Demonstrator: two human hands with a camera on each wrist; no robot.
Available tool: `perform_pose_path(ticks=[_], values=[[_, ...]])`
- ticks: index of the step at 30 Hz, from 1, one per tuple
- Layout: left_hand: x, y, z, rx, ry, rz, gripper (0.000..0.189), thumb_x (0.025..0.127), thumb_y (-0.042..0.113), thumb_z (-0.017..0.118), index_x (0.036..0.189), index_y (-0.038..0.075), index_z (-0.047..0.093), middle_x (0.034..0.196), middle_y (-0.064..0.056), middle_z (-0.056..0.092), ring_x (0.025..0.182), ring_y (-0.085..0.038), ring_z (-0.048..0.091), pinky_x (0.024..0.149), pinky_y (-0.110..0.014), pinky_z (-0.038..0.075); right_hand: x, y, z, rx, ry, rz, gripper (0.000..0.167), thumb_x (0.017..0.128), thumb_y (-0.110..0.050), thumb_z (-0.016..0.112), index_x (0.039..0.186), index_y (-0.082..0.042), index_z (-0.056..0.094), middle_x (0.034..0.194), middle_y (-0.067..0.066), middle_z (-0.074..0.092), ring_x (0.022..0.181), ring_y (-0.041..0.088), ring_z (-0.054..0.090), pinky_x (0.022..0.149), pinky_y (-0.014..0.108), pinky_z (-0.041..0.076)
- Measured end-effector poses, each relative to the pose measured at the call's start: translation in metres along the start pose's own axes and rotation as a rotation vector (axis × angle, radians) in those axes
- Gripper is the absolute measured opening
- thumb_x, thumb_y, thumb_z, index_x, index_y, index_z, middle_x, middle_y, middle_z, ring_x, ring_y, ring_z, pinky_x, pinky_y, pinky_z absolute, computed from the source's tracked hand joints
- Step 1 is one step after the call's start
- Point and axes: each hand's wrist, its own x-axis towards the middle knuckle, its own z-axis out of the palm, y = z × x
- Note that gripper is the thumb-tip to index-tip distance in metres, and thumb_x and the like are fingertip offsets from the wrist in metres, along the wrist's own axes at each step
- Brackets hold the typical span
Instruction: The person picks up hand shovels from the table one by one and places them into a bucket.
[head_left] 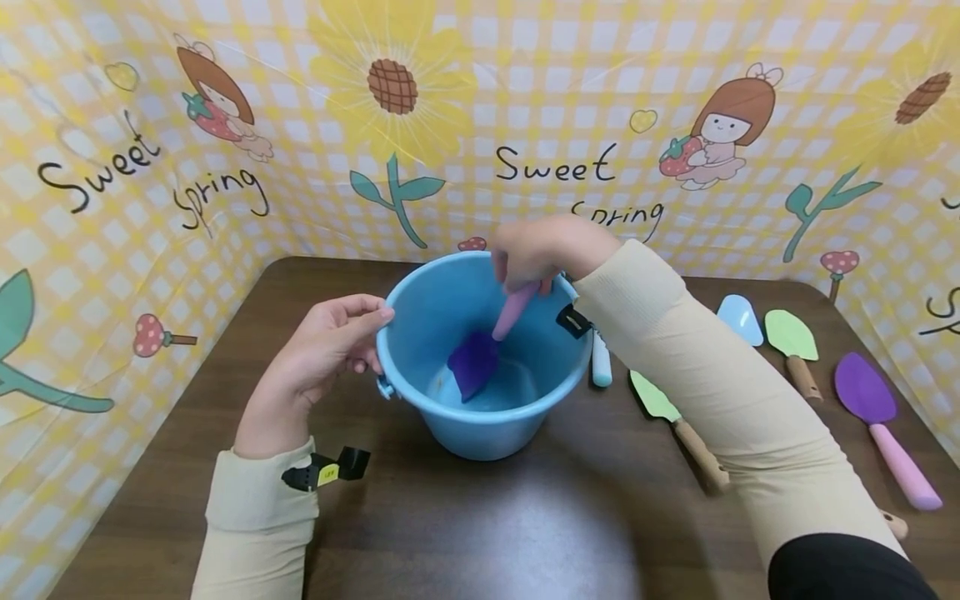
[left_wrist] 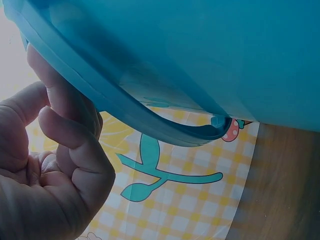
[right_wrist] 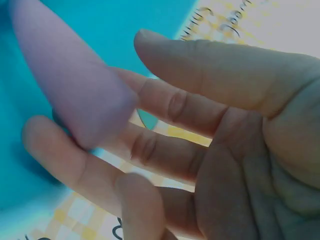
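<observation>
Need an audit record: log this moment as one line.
left hand: holding blue bucket by rim | right hand: at handle of purple shovel | shovel: blade down inside bucket | bucket: upright on table

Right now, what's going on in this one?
A person at a table holds a blue bucket by the rim with their left hand. Their right hand is at the pink handle of a purple shovel, whose blade is inside the bucket; the right wrist view shows the handle's end against the fingers, thumb clear of it. To the bucket's right lie another purple shovel and two green-bladed trowels, among other tools.
</observation>
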Motion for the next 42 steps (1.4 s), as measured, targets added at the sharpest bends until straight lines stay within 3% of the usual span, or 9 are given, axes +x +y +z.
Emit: perform_pose_path(ticks=[16, 28, 35, 38, 42], values=[[-0.001, 0.003, 0.0, -0.009, -0.006, 0.01, 0.026, 0.1, 0.024, 0.059, 0.114, 0.002, 0.056, 0.069, 0.002, 0.07, 0.053, -0.012, 0.067, 0.053, -0.02, 0.05, -0.011, 0.011, -0.009, 0.051, 0.007, -0.036, 0.04, 0.101, -0.023, 0.056, 0.138, -0.008, 0.054, 0.113, 0.013, 0.064, 0.089, 0.027, 0.07, 0.086, 0.037, 0.056], [0.001, 0.002, 0.001, -0.008, -0.004, -0.006, 0.03, 0.1, 0.026, 0.06, 0.116, 0.001, 0.055, 0.07, 0.001, 0.07, 0.054, -0.013, 0.067, 0.053, -0.02, 0.05, -0.018, 0.016, -0.008, 0.057, 0.005, -0.05, 0.039, 0.102, -0.018, 0.053, 0.14, -0.007, 0.052, 0.106, 0.015, 0.064, 0.09, 0.027, 0.07, 0.089, 0.04, 0.055], [0.001, 0.002, 0.001, -0.014, -0.007, -0.001, 0.03, 0.1, 0.025, 0.06, 0.116, 0.0, 0.055, 0.07, 0.001, 0.07, 0.054, -0.013, 0.067, 0.052, -0.021, 0.05, -0.024, 0.021, -0.01, 0.094, 0.005, -0.053, 0.04, 0.102, -0.015, 0.051, 0.141, -0.007, 0.051, 0.122, 0.014, 0.061, 0.094, 0.027, 0.068, 0.092, 0.04, 0.054], [0.001, 0.001, 0.001, -0.011, -0.011, -0.003, 0.03, 0.1, 0.025, 0.06, 0.116, 0.001, 0.055, 0.069, 0.002, 0.07, 0.053, -0.012, 0.067, 0.052, -0.021, 0.05, -0.027, 0.026, -0.012, 0.121, 0.023, -0.078, 0.04, 0.102, -0.015, 0.052, 0.141, -0.004, 0.051, 0.134, 0.016, 0.058, 0.098, 0.029, 0.069, 0.094, 0.042, 0.054], [0.002, 0.0, 0.001, -0.012, -0.016, 0.001, 0.029, 0.1, 0.025, 0.06, 0.115, 0.001, 0.055, 0.068, 0.002, 0.069, 0.053, -0.012, 0.066, 0.052, -0.021, 0.05, -0.032, 0.035, -0.016, 0.157, 0.059, -0.114, 0.039, 0.102, -0.015, 0.05, 0.139, -0.003, 0.052, 0.138, 0.018, 0.057, 0.098, 0.03, 0.071, 0.099, 0.047, 0.051]])
